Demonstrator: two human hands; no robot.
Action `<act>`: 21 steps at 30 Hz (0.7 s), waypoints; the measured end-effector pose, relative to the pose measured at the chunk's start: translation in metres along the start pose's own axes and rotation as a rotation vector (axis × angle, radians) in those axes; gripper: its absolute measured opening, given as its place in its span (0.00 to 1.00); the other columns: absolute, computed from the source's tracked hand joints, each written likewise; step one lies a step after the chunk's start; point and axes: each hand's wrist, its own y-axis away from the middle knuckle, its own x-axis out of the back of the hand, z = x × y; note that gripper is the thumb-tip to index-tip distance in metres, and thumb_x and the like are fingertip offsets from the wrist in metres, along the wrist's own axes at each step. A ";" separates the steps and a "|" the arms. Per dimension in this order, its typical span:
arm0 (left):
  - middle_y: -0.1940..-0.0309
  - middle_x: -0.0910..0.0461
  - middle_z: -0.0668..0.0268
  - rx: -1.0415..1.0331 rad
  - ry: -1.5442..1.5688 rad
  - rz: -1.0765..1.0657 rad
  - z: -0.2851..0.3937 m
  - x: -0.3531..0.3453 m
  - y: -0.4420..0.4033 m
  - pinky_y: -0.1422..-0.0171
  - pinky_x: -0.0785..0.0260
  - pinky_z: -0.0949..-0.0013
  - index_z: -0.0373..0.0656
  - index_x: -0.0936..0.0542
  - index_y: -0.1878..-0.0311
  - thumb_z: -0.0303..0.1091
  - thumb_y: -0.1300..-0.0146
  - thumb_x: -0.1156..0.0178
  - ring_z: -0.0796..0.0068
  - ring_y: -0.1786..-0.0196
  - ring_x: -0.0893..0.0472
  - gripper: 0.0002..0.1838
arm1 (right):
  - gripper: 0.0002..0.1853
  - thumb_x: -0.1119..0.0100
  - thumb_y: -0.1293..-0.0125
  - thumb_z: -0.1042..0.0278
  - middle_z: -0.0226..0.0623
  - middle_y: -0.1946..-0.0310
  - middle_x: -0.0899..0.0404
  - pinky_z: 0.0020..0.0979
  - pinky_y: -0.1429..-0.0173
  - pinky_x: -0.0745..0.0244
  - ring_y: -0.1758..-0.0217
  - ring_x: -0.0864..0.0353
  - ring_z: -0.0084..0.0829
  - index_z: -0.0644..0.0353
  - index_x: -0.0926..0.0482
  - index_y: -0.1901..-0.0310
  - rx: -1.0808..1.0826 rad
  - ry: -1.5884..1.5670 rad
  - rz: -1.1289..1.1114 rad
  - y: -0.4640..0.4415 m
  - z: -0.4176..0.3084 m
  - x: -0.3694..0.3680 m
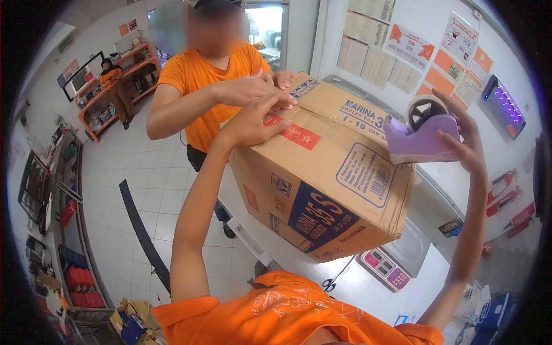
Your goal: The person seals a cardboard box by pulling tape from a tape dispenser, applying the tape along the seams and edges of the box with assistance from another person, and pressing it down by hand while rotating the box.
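On the table (pixel 357 300) stands a carton (pixel 322 165), left hand (pixel 257 122) atop, thumb apart, right hand (pixel 468 137) clamping tape dispenser (pixel 422 141).

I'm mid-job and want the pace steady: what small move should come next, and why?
Probably bring the dispenser down against the right edge of the box: the right hand holds it by that edge, while the left hand lies on top, well placed for steadying.
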 end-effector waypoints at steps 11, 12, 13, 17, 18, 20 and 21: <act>0.54 0.17 0.65 0.014 0.015 0.029 0.012 0.000 0.002 0.45 0.26 0.69 0.43 0.20 0.44 0.31 0.33 0.34 0.74 0.53 0.18 0.16 | 0.44 0.27 0.46 0.52 0.43 0.41 0.19 0.36 0.34 0.26 0.41 0.18 0.34 0.59 0.30 0.27 -0.038 -0.083 0.135 0.043 0.014 0.020; 0.58 0.17 0.67 0.011 0.036 0.041 0.010 -0.001 0.001 0.48 0.27 0.71 0.42 0.20 0.46 0.30 0.33 0.34 0.78 0.56 0.19 0.14 | 0.45 0.27 0.46 0.52 0.44 0.41 0.19 0.36 0.34 0.27 0.41 0.18 0.33 0.60 0.30 0.27 -0.043 -0.082 0.144 0.047 0.016 0.023; 0.58 0.17 0.67 -0.018 0.019 0.059 0.009 -0.002 0.000 0.48 0.27 0.72 0.42 0.19 0.46 0.29 0.33 0.35 0.78 0.56 0.19 0.13 | 0.45 0.27 0.46 0.52 0.44 0.41 0.19 0.36 0.33 0.27 0.41 0.18 0.34 0.61 0.30 0.27 -0.044 -0.078 0.155 0.052 0.017 0.026; 0.59 0.17 0.68 -0.069 0.016 0.096 0.006 -0.004 0.003 0.48 0.27 0.73 0.41 0.18 0.50 0.27 0.31 0.37 0.79 0.56 0.20 0.09 | 0.45 0.27 0.44 0.53 0.47 0.41 0.19 0.37 0.32 0.28 0.40 0.18 0.36 0.64 0.32 0.27 -0.051 -0.065 0.184 0.069 0.018 0.030; 0.59 0.17 0.68 -0.071 0.031 0.095 0.008 -0.004 0.002 0.48 0.27 0.73 0.41 0.18 0.50 0.27 0.31 0.38 0.80 0.56 0.20 0.08 | 0.45 0.27 0.44 0.54 0.47 0.41 0.19 0.37 0.31 0.28 0.39 0.19 0.36 0.64 0.32 0.27 -0.053 -0.060 0.193 0.073 0.018 0.032; 0.58 0.16 0.67 -0.058 -0.023 0.070 0.015 -0.001 0.002 0.48 0.27 0.72 0.40 0.18 0.52 0.27 0.30 0.40 0.80 0.55 0.19 0.07 | 0.45 0.27 0.44 0.55 0.47 0.40 0.20 0.37 0.31 0.29 0.38 0.19 0.37 0.65 0.32 0.27 -0.056 -0.074 0.190 0.082 0.019 0.038; 0.58 0.16 0.67 -0.052 -0.048 0.056 0.017 0.000 0.002 0.48 0.27 0.72 0.39 0.18 0.52 0.27 0.29 0.40 0.80 0.54 0.19 0.06 | 0.44 0.27 0.44 0.55 0.47 0.39 0.20 0.37 0.31 0.29 0.38 0.20 0.37 0.65 0.32 0.27 -0.059 -0.081 0.189 0.086 0.021 0.041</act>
